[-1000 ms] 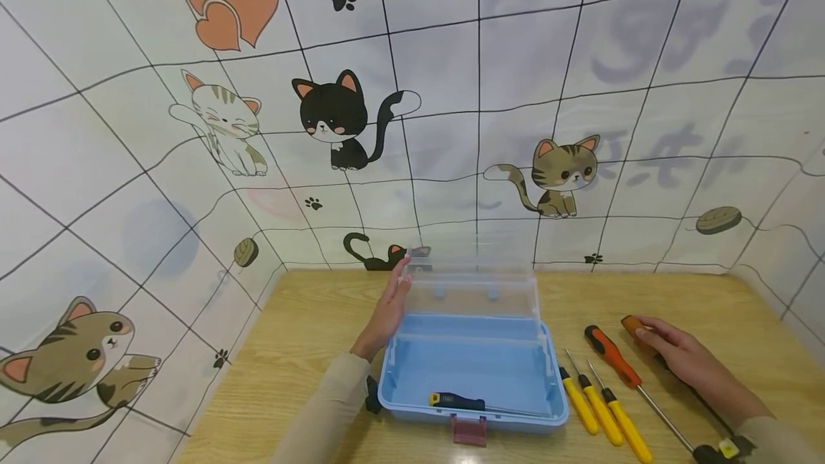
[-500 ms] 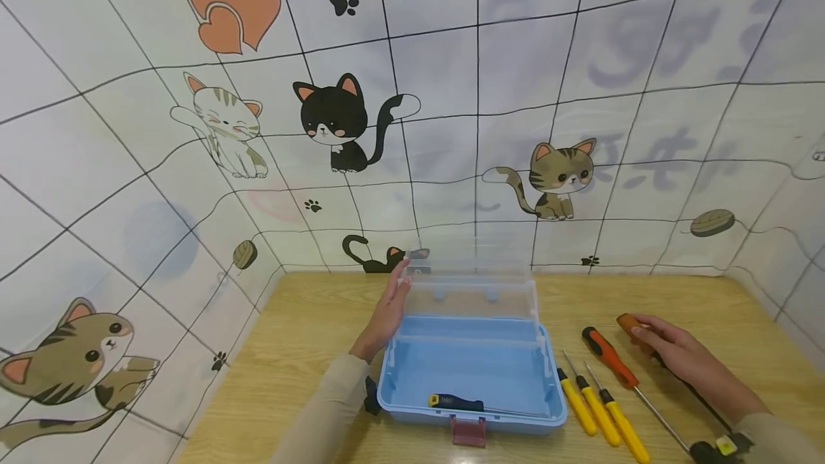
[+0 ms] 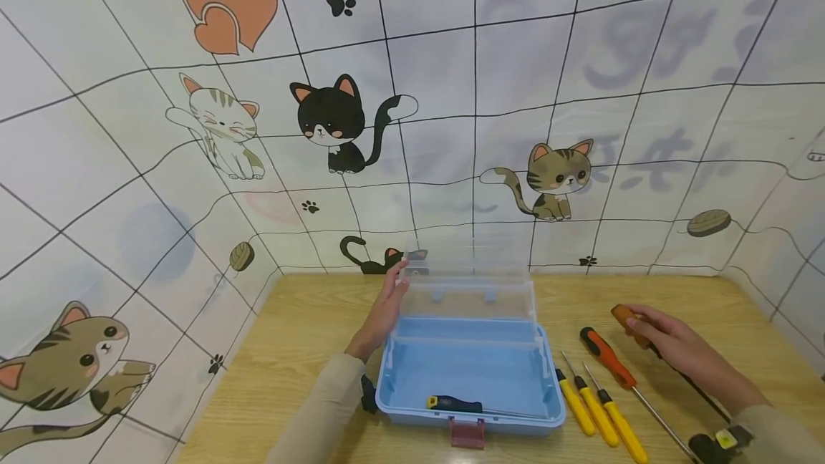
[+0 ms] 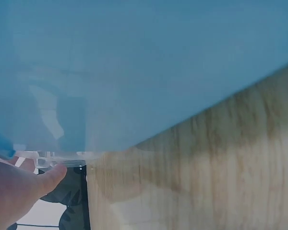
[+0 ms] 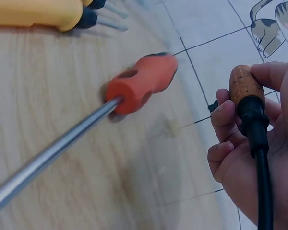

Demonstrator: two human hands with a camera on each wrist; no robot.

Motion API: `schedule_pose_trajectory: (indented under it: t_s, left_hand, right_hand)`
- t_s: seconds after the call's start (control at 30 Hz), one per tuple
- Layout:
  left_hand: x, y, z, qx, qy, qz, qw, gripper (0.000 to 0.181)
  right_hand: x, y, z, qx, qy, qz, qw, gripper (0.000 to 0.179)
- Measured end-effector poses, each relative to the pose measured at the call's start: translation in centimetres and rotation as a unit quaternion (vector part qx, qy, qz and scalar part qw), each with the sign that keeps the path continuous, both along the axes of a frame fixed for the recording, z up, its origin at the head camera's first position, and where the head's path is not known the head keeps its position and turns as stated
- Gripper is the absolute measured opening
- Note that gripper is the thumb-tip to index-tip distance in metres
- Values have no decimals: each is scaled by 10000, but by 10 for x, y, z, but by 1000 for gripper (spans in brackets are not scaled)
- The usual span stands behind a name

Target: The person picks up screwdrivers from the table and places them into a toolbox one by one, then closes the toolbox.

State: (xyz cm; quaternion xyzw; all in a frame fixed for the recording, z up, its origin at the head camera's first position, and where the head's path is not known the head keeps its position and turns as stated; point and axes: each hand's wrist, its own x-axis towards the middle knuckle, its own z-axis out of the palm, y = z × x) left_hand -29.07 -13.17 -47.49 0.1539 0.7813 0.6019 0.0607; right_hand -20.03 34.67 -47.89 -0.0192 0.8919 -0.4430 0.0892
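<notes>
My left hand (image 3: 383,312) grips the left edge of the clear lid (image 3: 473,303), which stands raised at the back of a light blue plastic box (image 3: 477,364). In the left wrist view its thumb (image 4: 53,178) lies at the lid's edge, beside the blue wall (image 4: 149,72). My right hand (image 3: 677,346) holds a tool with a brown, wood-like handle (image 5: 247,84) and a thin black shaft (image 5: 262,187); the shaft's far end is hidden. Inside the box, near the front wall, lies a black-and-yellow screwdriver (image 3: 456,404).
Several more screwdrivers lie right of the box: an orange-and-black one (image 3: 609,356) with a long steel shaft, and three smaller ones with yellow handles (image 3: 599,410). A purple latch (image 3: 467,435) hangs at the box's front. Behind the wooden table (image 3: 309,321) stands a cat-patterned wall (image 3: 445,149).
The right hand has lifted slightly and shifted a little left with the brown-handled tool. The left hand stays at the lid, and the box has not moved.
</notes>
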Motion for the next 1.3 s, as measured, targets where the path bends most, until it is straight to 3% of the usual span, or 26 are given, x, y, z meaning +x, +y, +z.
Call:
schedule_pose_trajectory:
  t_s: [0.07, 0.33, 0.63, 0.83, 1.3]
  left_hand:
    - [-3, -1, -8, -34, 26, 90, 10000, 48]
    - [-2, 0, -9, -414, 196, 262, 9986, 54]
    - [-3, 1, -10, -480, 345, 268, 9979, 56]
    - [-3, 1, -11, -520, 351, 308, 9976, 57]
    - [-4, 3, -11, -586, 324, 335, 9972, 57]
  right_hand:
    - [0, -2, 3, -21, 14, 35, 10000, 64]
    - [1, -9, 14, -98, 172, 147, 9997, 59]
    - [1, -17, 24, -231, 398, 286, 9985, 56]
    - [0, -20, 25, -576, 462, 450, 9963, 51]
    - [6, -34, 28, -617, 643, 705, 9935, 45]
